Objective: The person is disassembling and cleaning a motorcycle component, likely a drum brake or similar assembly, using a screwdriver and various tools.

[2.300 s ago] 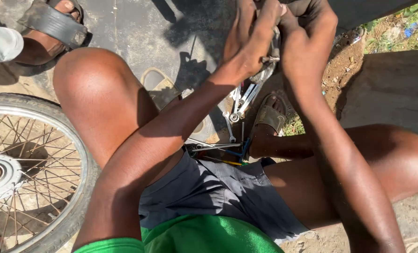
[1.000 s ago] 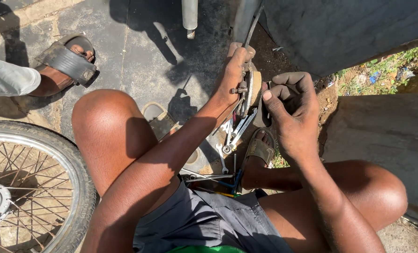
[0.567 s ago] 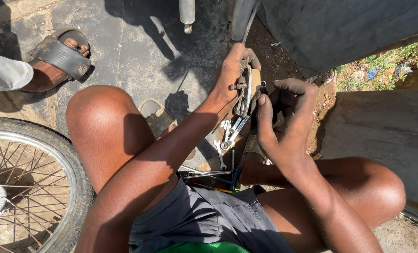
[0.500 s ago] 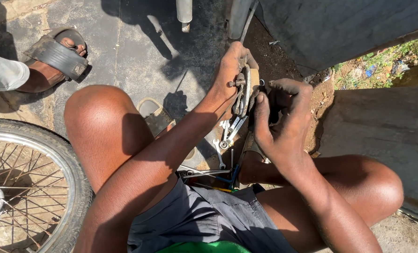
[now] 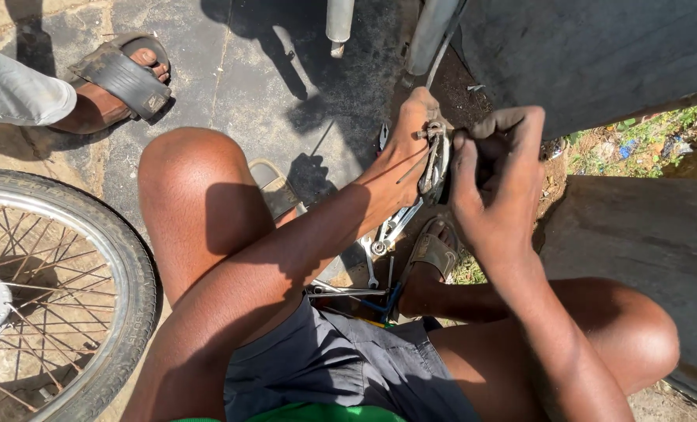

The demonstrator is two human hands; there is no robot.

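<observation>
Nearest us, our dark shorts [image 5: 325, 367] and bare knees, squatting on the ground. Below the grip, between our feet, loose spanners [image 5: 391, 230] lie on the pavement [image 5: 247, 86], well short of the hands.

Our left hand [image 5: 403, 160] wraps closed around a small metal part [image 5: 434, 152], looks like a brake or clamp assembly: grey, worn steel with a bolt head and a thin bent arm, greasy and dull. It sits right between both hands, at the foot of the fork tube [image 5: 430, 35] just beyond the grip. Our right hand [image 5: 497, 180] is curled tight against the part's right side, fingers folded over something dark; we cannot tell if it pinches a tool or only the part.

Handling, our judgement: stiff, hard steel, light for its size, not fragile, but likely slippery with grease and sharp at the edges. Best taken by the flat body, thumb on one face and fingers behind, clear of the thin arm.

Left of the grip, well apart, a spoked wheel [image 5: 59, 297] with its tyre. Farther out, beyond it, another person's sandalled foot [image 5: 118, 82]. Right of the grip, a concrete slab [image 5: 637, 242].
</observation>
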